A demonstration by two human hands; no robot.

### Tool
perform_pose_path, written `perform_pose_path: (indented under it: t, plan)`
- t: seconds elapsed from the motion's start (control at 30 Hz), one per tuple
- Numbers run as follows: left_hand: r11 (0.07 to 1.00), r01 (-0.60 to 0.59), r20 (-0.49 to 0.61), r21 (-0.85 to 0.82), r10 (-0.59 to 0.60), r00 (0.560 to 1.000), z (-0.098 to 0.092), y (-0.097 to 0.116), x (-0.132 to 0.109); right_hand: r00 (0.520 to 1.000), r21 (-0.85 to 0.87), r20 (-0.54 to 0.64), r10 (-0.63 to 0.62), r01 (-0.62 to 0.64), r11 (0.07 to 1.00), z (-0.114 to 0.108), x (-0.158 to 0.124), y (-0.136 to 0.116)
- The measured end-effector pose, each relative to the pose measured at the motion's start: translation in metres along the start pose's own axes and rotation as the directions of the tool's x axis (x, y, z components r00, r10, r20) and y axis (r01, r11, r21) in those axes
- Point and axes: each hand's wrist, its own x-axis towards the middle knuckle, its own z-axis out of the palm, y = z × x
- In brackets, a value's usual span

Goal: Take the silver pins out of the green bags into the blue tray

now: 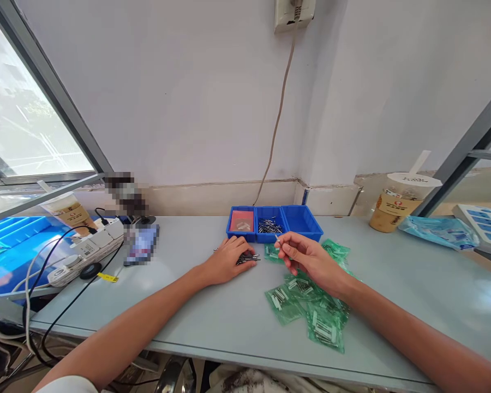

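My left hand (229,260) rests palm down on the grey table (196,305), its fingers over a small pile of thin metal pins (247,256). My right hand (306,259) hovers just to the right, thumb and forefinger pinched on one small pin (277,238). Below and around the right wrist lie several green plastic bags (311,308) with pins inside. Behind the hands stand three joined blue bins (300,218): the left holds a red pad, the middle holds loose pins, the right looks bare.
A lidded drink cup (399,203) with a straw stands at the right rear, next to a blue packet (437,232). On the left are a power strip (85,251) with black cables, another cup (69,210) and a phone (141,245). A cable (276,125) hangs down the wall.
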Motion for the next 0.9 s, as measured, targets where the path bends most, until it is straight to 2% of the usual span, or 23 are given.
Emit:
perform_pose_path:
  t: [0.17,0.43,0.6,0.73,0.83,0.9]
  plan:
    - [1.000,0.000,0.010,-0.010,0.000,1.000,0.000,-0.001,0.000,1.000,0.096,0.004,0.019,-0.019,0.995,-0.001,0.000,0.001]
    - [0.999,-0.015,0.016,-0.039,0.016,1.000,0.000,0.000,0.000,0.995,-0.068,-0.101,-0.002,-0.005,0.998,0.000,0.002,0.000]
    - [0.998,-0.025,0.018,-0.066,0.026,1.000,0.003,-0.002,0.000,0.979,-0.018,-0.193,0.067,-0.072,0.997,0.001,0.006,0.001]
    - [0.993,-0.012,0.023,-0.117,0.015,1.000,0.007,-0.006,0.001,0.964,0.021,-0.257,0.072,-0.069,0.997,0.000,0.014,0.005]
    - [0.990,-0.021,0.022,-0.140,0.024,0.999,0.010,-0.008,0.002,0.972,0.008,-0.232,0.047,-0.047,0.999,-0.001,0.017,0.007]
    - [0.989,-0.038,0.016,-0.144,0.041,0.999,0.010,-0.008,0.003,0.981,-0.080,-0.196,0.019,-0.035,0.996,-0.002,0.016,0.009]
